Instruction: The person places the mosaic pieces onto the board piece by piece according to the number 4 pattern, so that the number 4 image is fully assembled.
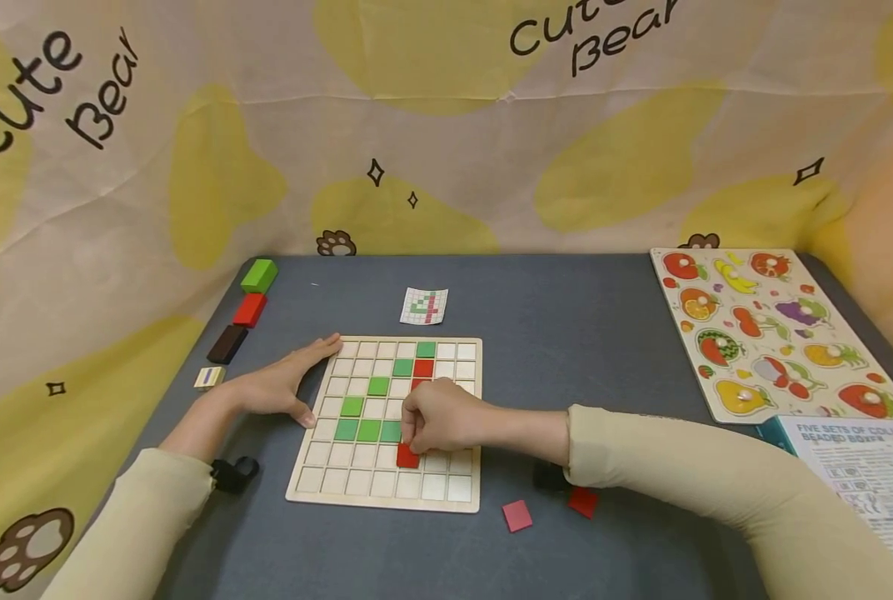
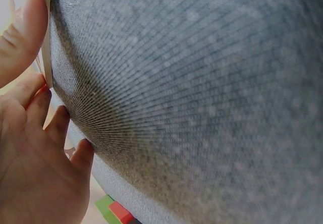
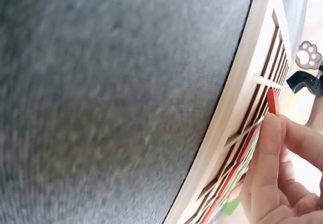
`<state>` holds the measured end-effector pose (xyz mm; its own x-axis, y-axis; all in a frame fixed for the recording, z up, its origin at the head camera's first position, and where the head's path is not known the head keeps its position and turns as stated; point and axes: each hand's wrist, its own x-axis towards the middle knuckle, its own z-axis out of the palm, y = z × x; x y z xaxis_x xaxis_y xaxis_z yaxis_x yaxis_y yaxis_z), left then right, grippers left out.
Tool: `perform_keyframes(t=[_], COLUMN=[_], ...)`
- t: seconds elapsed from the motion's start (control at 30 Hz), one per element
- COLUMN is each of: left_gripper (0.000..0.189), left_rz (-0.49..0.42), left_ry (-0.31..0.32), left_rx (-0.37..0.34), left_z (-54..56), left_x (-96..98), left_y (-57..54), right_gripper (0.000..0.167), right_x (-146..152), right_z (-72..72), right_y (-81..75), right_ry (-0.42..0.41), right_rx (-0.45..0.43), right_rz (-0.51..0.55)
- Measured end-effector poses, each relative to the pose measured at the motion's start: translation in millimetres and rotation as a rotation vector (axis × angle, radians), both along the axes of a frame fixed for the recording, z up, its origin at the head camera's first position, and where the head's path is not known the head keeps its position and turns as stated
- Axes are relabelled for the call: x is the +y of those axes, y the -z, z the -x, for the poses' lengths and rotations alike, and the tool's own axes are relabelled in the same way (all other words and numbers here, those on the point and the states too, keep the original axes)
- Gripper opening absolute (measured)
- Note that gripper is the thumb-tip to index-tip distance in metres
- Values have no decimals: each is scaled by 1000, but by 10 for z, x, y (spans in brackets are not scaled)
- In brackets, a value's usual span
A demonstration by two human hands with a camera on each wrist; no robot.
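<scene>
A wooden grid board lies on the dark table, with green tiles and red tiles set in some of its squares. Over its lower middle, my right hand pinches a red square tile between thumb and fingertips. In the right wrist view this tile stands tilted at the grid. My left hand spreads along the board's left side, its thumb and fingertips at the edge. The left wrist view shows those fingers extended.
Behind the board lies a small pattern card. Two loose tiles, one pinkish and one red, lie near my right forearm. Colored blocks line the left edge. A fruit puzzle board and a printed box occupy the right.
</scene>
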<state>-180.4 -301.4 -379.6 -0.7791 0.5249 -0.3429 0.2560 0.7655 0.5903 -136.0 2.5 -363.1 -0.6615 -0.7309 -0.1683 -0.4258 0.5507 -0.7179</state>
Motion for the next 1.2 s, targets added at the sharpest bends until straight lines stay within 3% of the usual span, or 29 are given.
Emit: perform_keyframes(t=[0.27,0.57,0.7,0.97,1.1,1.2], left_gripper=[120,120,120,116,115,114], left_rz=[-8,-14,-1,75,107,113], left_ry=[1,-2,-7,7,14,17], left_rx=[6,7,6,36,45,46], left_z=[-11,-25,-17,-14,-22,-29], left_x=[14,25,42,110,128,136], left_y=[9,6,6,-34,-67,-80], right_gripper=[19,14,15,10,21,29], right_x=[9,89,246,742,909,952], right_z=[-20,-26,-17,-62,-96,-141], right_y=[-9,-54,-52,37,43,35], right_ry=[-16,-100,-185,-331,-358,-375], right_rx=[119,189,235,77,2,0], right_rz=[-51,-61,-50,-93,-134,-162])
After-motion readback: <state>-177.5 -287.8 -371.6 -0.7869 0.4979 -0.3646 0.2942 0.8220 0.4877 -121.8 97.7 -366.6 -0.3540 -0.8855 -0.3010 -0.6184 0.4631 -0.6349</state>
